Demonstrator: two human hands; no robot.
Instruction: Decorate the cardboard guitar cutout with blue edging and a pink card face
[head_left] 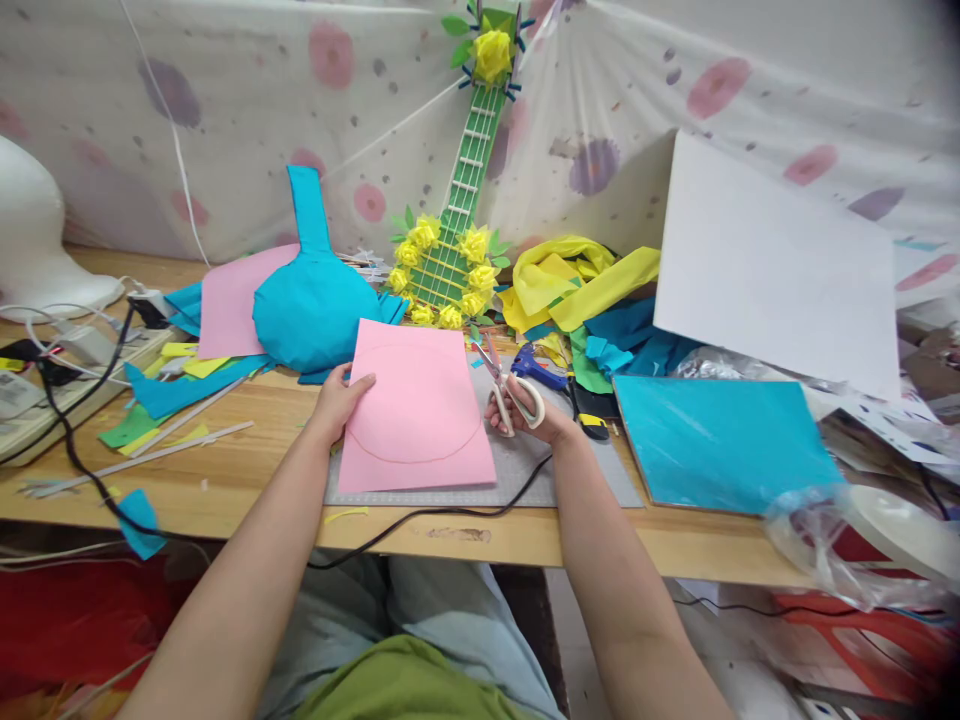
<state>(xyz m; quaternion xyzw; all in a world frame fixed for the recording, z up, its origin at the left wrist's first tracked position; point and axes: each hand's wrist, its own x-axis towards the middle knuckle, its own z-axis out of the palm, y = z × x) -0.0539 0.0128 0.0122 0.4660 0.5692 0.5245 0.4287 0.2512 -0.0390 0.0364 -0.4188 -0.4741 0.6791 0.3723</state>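
Note:
A pink sheet of paper (416, 400) with a large circle drawn on it is held up over the grey cutting mat (600, 470). My left hand (341, 400) grips its left edge, thumb on the front. To the right of the sheet, my right hand (517, 408) holds white-handled scissors (529, 395), their blades pointing up and left near the paper's right edge. Behind the sheet sits a blue paper-covered round shape with a neck (315, 310). A green guitar-like craft with yellow paper flowers (450, 260) leans against the curtain.
A blue glue gun (536, 367) and a black-and-yellow cutter (592, 425) lie right of the scissors. Crumpled yellow paper (562, 275), a white board (780, 260) and a blue panel (727, 440) are further right. A black cable (420, 512) crosses the table's front; paper scraps lie left.

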